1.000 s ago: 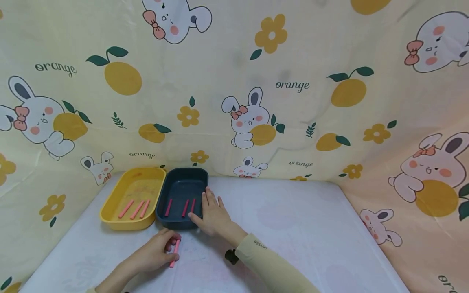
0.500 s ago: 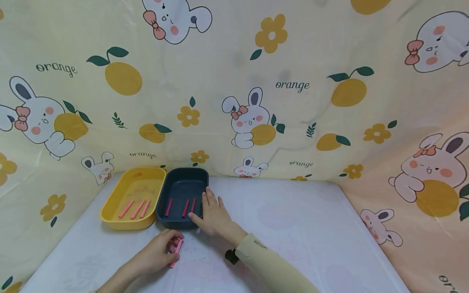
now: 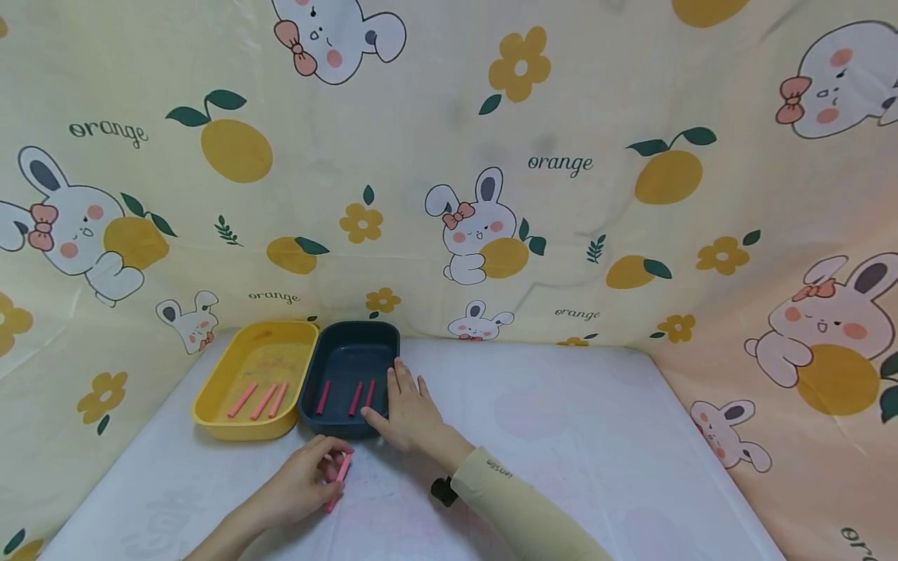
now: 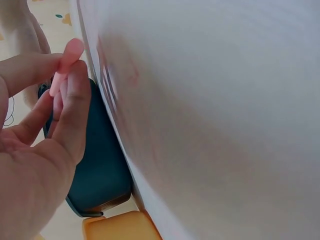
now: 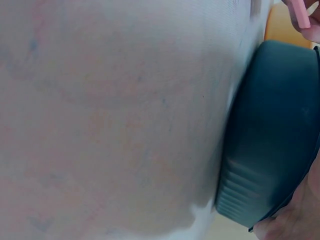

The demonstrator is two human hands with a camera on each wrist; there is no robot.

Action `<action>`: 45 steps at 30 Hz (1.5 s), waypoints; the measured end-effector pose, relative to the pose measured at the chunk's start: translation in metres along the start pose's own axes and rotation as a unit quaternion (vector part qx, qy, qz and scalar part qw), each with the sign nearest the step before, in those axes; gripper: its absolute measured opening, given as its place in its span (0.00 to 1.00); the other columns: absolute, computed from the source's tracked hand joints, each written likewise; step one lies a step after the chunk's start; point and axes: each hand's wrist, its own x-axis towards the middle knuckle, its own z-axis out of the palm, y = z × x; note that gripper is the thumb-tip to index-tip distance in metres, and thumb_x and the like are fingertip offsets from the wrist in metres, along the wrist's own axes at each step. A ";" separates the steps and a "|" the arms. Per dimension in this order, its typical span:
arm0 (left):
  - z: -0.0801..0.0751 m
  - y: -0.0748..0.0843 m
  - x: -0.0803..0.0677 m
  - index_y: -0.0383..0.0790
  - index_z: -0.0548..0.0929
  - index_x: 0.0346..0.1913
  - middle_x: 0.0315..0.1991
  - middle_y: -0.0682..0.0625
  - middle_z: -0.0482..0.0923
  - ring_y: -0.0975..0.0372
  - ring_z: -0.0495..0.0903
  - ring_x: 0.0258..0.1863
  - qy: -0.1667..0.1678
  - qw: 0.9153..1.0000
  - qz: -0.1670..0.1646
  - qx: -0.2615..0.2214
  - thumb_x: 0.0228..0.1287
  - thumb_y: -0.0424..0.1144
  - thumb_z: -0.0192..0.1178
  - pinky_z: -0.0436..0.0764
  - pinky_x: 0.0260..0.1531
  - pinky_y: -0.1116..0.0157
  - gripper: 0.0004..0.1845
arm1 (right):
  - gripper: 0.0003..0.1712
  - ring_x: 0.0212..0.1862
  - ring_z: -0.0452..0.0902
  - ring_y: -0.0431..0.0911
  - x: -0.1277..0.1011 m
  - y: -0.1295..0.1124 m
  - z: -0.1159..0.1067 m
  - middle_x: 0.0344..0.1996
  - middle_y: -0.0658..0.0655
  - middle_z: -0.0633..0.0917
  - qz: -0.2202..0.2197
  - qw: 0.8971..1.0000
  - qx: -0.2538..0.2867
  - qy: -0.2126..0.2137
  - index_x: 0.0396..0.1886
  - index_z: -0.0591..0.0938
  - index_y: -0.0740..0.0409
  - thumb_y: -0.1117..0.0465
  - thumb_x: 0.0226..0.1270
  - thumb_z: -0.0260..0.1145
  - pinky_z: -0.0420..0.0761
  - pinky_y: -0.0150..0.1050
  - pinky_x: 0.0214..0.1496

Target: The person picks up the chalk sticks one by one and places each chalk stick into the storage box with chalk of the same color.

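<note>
My left hand point(image 3: 309, 477) pinches a light pink stick point(image 3: 340, 477) just above the white table, in front of the dark blue tray point(image 3: 348, 338). The left wrist view shows the pink stick point(image 4: 64, 62) held between thumb and fingers, with the dark blue tray point(image 4: 97, 165) beyond. My right hand point(image 3: 404, 409) lies with straight fingers against the blue tray's right front corner. Three dark pink sticks point(image 3: 355, 396) lie in that tray. The yellow tray point(image 3: 235, 358) beside it holds three light pink sticks point(image 3: 263, 400).
A white table point(image 3: 561, 436) stretches to the right of the trays. A cartoon-print curtain point(image 3: 561, 195) closes off the back and both sides. The right wrist view shows the blue tray's outer wall point(image 5: 270, 135) on the table.
My left hand has lifted the pink stick slightly off the table and turned it nearer the blue tray. The right hand and both trays have stayed put.
</note>
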 end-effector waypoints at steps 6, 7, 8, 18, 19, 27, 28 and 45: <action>-0.003 0.004 -0.004 0.33 0.79 0.58 0.48 0.45 0.75 0.59 0.79 0.41 0.027 0.999 0.040 -0.021 0.58 0.27 0.72 0.83 0.34 0.69 0.25 | 0.54 0.84 0.44 0.52 0.001 0.001 0.002 0.84 0.62 0.46 0.000 1.000 -0.001 0.000 0.84 0.52 0.64 0.27 0.77 0.45 0.49 0.55 0.82; -0.003 0.005 -0.005 0.33 0.79 0.59 0.49 0.45 0.75 0.59 0.79 0.41 0.034 0.998 0.049 -0.023 0.58 0.27 0.72 0.83 0.35 0.69 0.25 | 0.54 0.84 0.44 0.52 0.001 0.001 0.002 0.84 0.62 0.46 -0.001 1.000 -0.002 0.000 0.84 0.52 0.64 0.27 0.77 0.45 0.49 0.55 0.82; -0.004 0.006 -0.005 0.33 0.79 0.59 0.49 0.45 0.76 0.60 0.79 0.41 0.042 0.997 0.059 -0.026 0.59 0.27 0.72 0.83 0.35 0.69 0.25 | 0.55 0.84 0.43 0.52 0.001 0.001 0.002 0.84 0.61 0.45 -0.001 1.000 -0.003 -0.001 0.84 0.51 0.64 0.27 0.77 0.44 0.48 0.55 0.82; -0.005 0.012 -0.003 0.33 0.79 0.60 0.48 0.45 0.75 0.61 0.80 0.41 0.138 0.986 0.072 -0.053 0.58 0.20 0.70 0.85 0.37 0.70 0.26 | 0.55 0.84 0.43 0.51 0.002 0.002 0.002 0.84 0.61 0.45 -0.001 1.000 -0.004 0.000 0.84 0.52 0.64 0.26 0.76 0.44 0.49 0.55 0.82; -0.005 0.012 -0.002 0.33 0.79 0.61 0.49 0.45 0.75 0.61 0.80 0.42 0.144 0.986 0.064 -0.059 0.58 0.20 0.70 0.86 0.37 0.70 0.26 | 0.55 0.84 0.43 0.51 0.002 0.002 0.003 0.84 0.61 0.45 -0.001 1.000 -0.004 0.001 0.84 0.52 0.64 0.26 0.77 0.43 0.49 0.55 0.82; -0.015 0.013 0.002 0.37 0.76 0.63 0.51 0.44 0.76 0.56 0.80 0.44 0.192 0.978 0.074 -0.045 0.59 0.21 0.71 0.85 0.37 0.71 0.29 | 0.55 0.84 0.43 0.52 0.001 0.002 0.002 0.84 0.62 0.45 -0.002 1.000 0.002 0.004 0.84 0.52 0.64 0.26 0.77 0.44 0.49 0.55 0.82; -0.017 0.012 0.002 0.37 0.75 0.63 0.51 0.44 0.76 0.55 0.79 0.44 0.196 0.977 0.075 -0.043 0.60 0.21 0.71 0.85 0.37 0.71 0.29 | 0.55 0.84 0.44 0.52 0.001 0.001 0.002 0.84 0.62 0.46 -0.003 1.000 0.004 0.004 0.83 0.52 0.64 0.27 0.77 0.45 0.49 0.55 0.82; -0.049 0.000 0.013 0.32 0.74 0.65 0.55 0.40 0.76 0.52 0.79 0.47 0.259 0.961 0.095 -0.017 0.63 0.21 0.68 0.82 0.41 0.77 0.28 | 0.55 0.84 0.44 0.53 0.000 0.002 0.001 0.84 0.63 0.46 -0.012 1.000 0.007 0.003 0.83 0.52 0.65 0.27 0.77 0.45 0.50 0.56 0.82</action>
